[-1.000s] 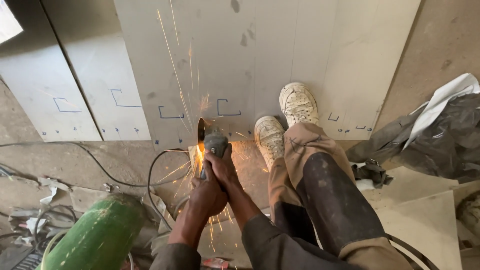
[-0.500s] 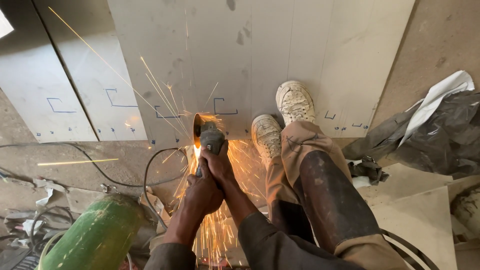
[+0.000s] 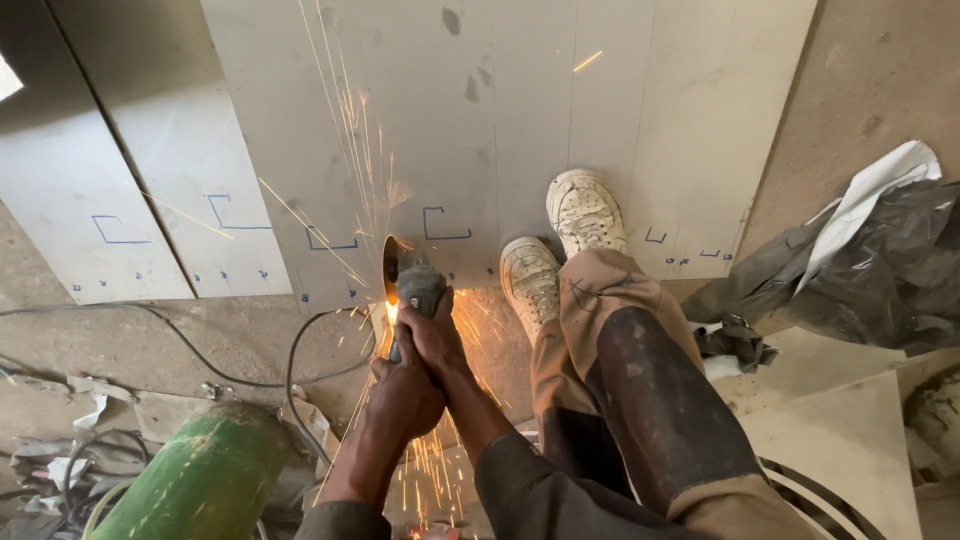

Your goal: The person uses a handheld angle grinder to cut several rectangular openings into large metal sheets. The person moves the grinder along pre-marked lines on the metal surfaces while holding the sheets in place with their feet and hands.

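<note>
- The green gas cylinder (image 3: 200, 480) lies low and left of the angle grinder (image 3: 410, 285), near its black power cable (image 3: 300, 350).
- The left hand (image 3: 400, 395) is clamped around the grinder's rear body.
- The right hand (image 3: 432, 335) grips just ahead, fingers closed on the housing.
- The grinder's disc bites the near edge of the marked metal sheet (image 3: 480, 120), throwing sparks; the cut looks mid-way and wants a steady feed along the blue line.
- Two pale shoes (image 3: 560, 250) pin the sheet right of the grinder.

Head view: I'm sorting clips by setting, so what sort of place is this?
Probably a metal workshop floor: both hands grip an angle grinder throwing sparks at the edge of marked metal sheets, with a green gas cylinder lying nearby.
</note>
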